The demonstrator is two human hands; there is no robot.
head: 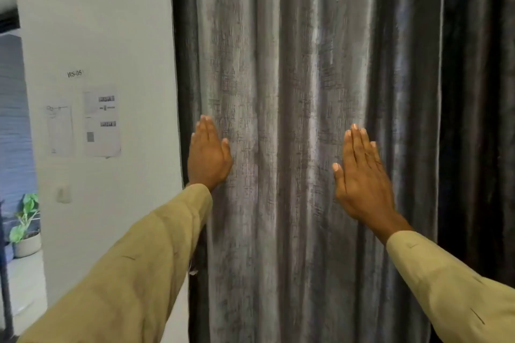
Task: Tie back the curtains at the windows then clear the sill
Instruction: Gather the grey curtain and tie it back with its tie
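- We read one legible marking: a small label (pixel 74 73) on the white wall (pixel 117 22) printed "WS-05".
- Below it we note two paper sheets, a left sheet (pixel 60 129) and a right sheet (pixel 102 121). Both carry print and dark blocks, too blurred for us to read.
- The grey curtain (pixel 292 64) hangs drawn, in vertical folds, filling the middle of the view from top to bottom. Its left edge lies against the wall.
- The left hand (pixel 208 154) lies flat on the curtain just inside that left edge, with the fingers straight, held together and pointing up. It grips nothing.
- The right hand (pixel 362 175) is likewise flat, its fingers straight and together and the thumb spread to the side. It is set at the curtain's right-hand folds, well apart from the left hand. We cannot tell how firmly it bears on the cloth.
- Both arms wear tan sleeves (pixel 133 273) and reach forward to the fabric.
- A darker curtain (pixel 479 92) hangs just beside the grey one on the right.
- The drawn cloth hides whatever lies behind it.
- On the wall, low down, we note a switch plate (pixel 62 193).
- Past the wall's left edge stands a potted plant (pixel 26 220) on the floor.
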